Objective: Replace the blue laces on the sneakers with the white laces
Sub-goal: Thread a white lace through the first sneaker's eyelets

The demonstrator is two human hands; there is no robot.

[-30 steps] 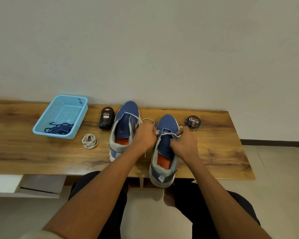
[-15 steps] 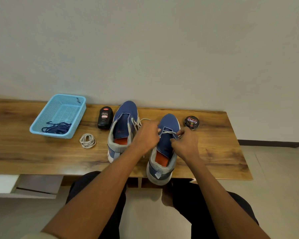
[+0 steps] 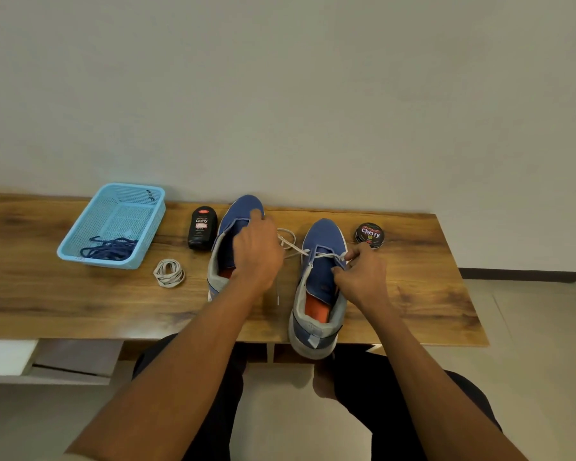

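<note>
Basket left of bottle

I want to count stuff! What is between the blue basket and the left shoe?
In the head view, a black Cherry bottle and a coiled white lace lie between the basket and left shoe.

"Cherry" on black bottle, "Cherry" on round tin

Your left hand covers the middle of the left sneaker, so you can't tell what its fingers grip. Your right hand hides the right sneaker's eyelets under its fingers. The white lace vanishes behind your left fingers. Small print on the polish bottle stays unreadable
</note>
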